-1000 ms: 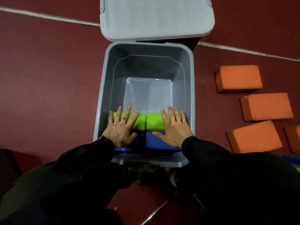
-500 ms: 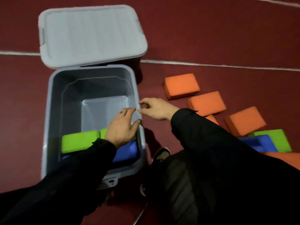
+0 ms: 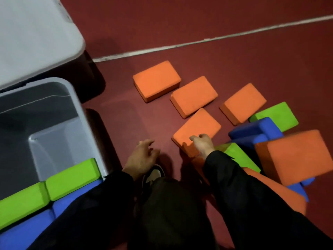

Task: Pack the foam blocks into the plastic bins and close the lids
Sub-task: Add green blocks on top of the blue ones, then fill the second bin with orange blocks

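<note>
On the dark red floor (image 3: 234,42), seen from your head camera, you have a strip of bare room between the grey bin (image 3: 75,105) at the left and the loose foam blocks at the right; a white line (image 3: 198,41) crosses the floor beyond them. Your bin stands open, its lid (image 3: 36,33) raised at the far side. Two green blocks (image 3: 45,186) lie end to end along the near wall inside, with blue blocks (image 3: 27,230) beside them, nearer to you.

Four orange blocks lie flat on the floor, each with its long axis running from near left to far right. The nearest orange block (image 3: 198,129) lies just in front of your right hand (image 3: 202,144). This hand rests on the near edge of that block, with the fingers curled; I cannot tell if it already grips. Your left hand (image 3: 142,157) hangs over the bare floor, fingers loosely bent, holding nothing. A pile of green, blue and orange blocks (image 3: 288,156) lies at the right, touching each other.
</note>
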Demonstrator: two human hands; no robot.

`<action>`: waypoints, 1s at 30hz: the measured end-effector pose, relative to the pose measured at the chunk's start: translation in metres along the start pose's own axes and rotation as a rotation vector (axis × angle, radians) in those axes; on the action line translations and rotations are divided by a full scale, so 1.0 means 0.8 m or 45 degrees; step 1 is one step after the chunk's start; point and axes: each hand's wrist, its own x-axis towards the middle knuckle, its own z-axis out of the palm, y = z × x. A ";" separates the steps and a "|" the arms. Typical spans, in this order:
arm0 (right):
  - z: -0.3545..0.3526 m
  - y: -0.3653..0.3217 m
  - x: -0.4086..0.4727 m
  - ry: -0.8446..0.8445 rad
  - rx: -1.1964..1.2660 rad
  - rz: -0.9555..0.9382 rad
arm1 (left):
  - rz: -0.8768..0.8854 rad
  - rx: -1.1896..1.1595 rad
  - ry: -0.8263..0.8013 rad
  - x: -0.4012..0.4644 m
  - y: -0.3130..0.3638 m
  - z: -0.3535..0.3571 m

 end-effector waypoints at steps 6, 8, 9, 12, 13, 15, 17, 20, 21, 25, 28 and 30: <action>-0.012 0.001 0.105 0.347 -0.510 -0.244 | -0.081 -0.050 -0.124 0.027 -0.036 0.046; -0.025 0.002 0.143 0.294 -0.680 -0.216 | -0.102 -0.073 -0.136 0.031 -0.044 0.056; -0.032 0.003 0.158 0.228 -0.733 -0.167 | -0.119 -0.089 -0.152 0.031 -0.047 0.060; -0.042 0.001 0.191 0.074 -0.710 -0.015 | -0.151 -0.125 -0.168 0.032 -0.057 0.067; -0.040 0.000 0.194 0.065 -0.733 0.006 | -0.156 -0.123 -0.172 0.034 -0.059 0.067; -0.024 0.005 0.189 0.057 -0.848 0.016 | -0.163 -0.108 -0.183 0.039 -0.062 0.068; -0.003 0.019 0.179 0.131 -0.928 -0.037 | -0.191 -0.127 -0.179 0.044 -0.063 0.070; -0.005 0.025 0.187 0.215 -0.833 -0.099 | -0.261 -0.137 -0.171 0.049 -0.064 0.073; -0.018 0.021 0.196 0.222 -0.774 -0.095 | -0.261 -0.133 -0.164 0.051 -0.064 0.073; -0.053 0.012 0.223 0.206 -0.656 0.024 | -0.251 -0.115 -0.226 0.053 -0.071 0.070; -0.029 0.029 0.209 0.049 -0.858 0.140 | -0.300 -0.116 -0.214 0.047 -0.073 0.078; -0.006 0.029 0.199 -0.120 -0.831 0.088 | -0.359 -0.157 -0.183 0.053 -0.064 0.080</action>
